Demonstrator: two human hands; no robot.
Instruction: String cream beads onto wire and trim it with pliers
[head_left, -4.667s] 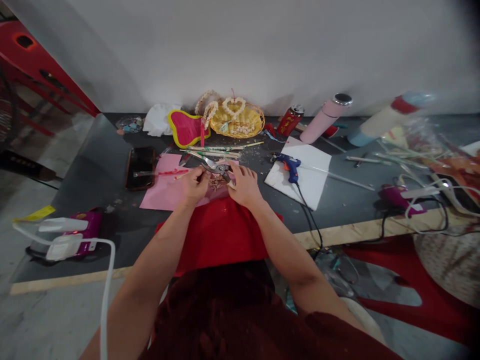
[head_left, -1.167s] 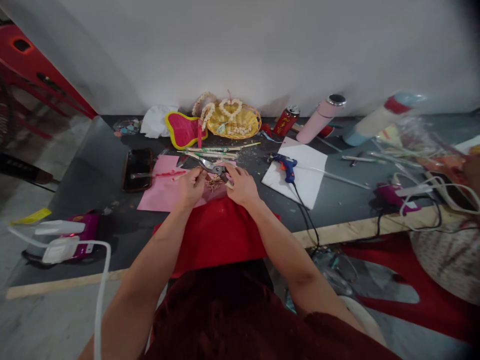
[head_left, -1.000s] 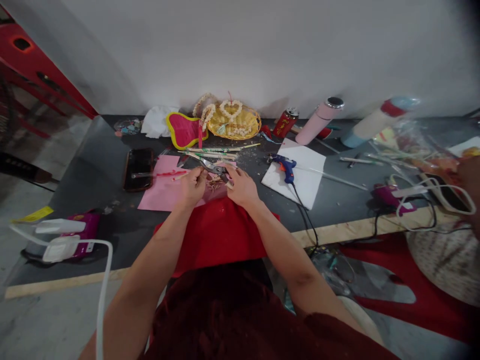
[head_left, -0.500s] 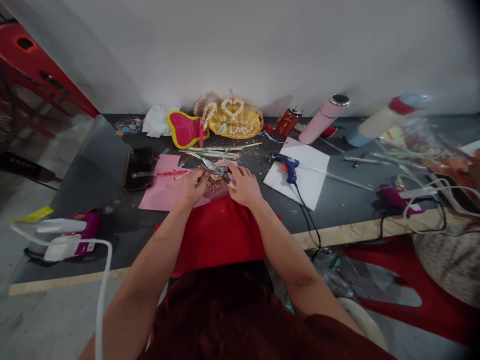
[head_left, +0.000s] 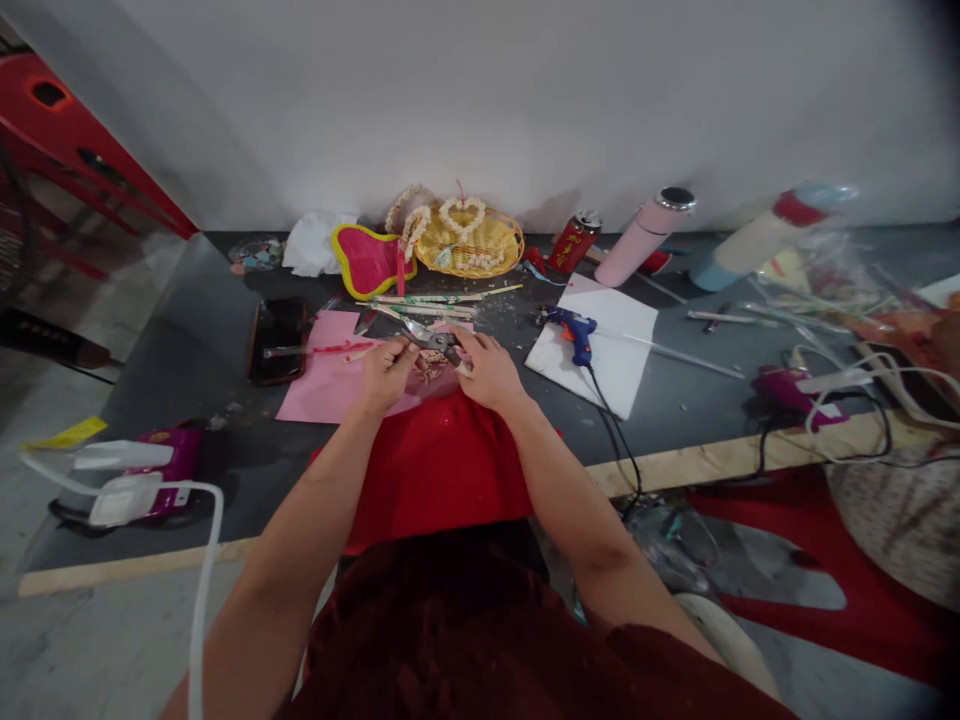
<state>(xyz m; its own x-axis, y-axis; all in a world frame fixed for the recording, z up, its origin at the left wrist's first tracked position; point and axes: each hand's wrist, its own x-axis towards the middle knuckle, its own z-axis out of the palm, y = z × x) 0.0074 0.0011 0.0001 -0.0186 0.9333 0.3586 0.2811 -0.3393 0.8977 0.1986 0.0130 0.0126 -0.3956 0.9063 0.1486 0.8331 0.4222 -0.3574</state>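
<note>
Pruning shears [head_left: 439, 342] are in my right hand [head_left: 489, 372], the fingers wrapped round the handles and the metal blades pointing left. My left hand [head_left: 387, 374] is closed in a pinch beside the blades; what sits between its fingertips is too small to make out. Small cut pieces [head_left: 430, 370] lie between the two hands on pink paper [head_left: 319, 395]. Just beyond the blades, several thin green-and-white sticks [head_left: 450, 298] rest on the dark table. A red cloth [head_left: 439, 470] covers the lap below my hands.
At the back are a woven basket [head_left: 514, 262] with a beaded heart, a red can [head_left: 575, 243] and a pink flask [head_left: 637, 240]. A blue glue gun [head_left: 577, 335] lies on a white sheet [head_left: 634, 375] at right. On the left are a phone [head_left: 277, 340] and a purple power block [head_left: 176, 470].
Both hands stay in nearly the same place around the pruning shears. The view shifts very slightly; nothing else visibly moves.
</note>
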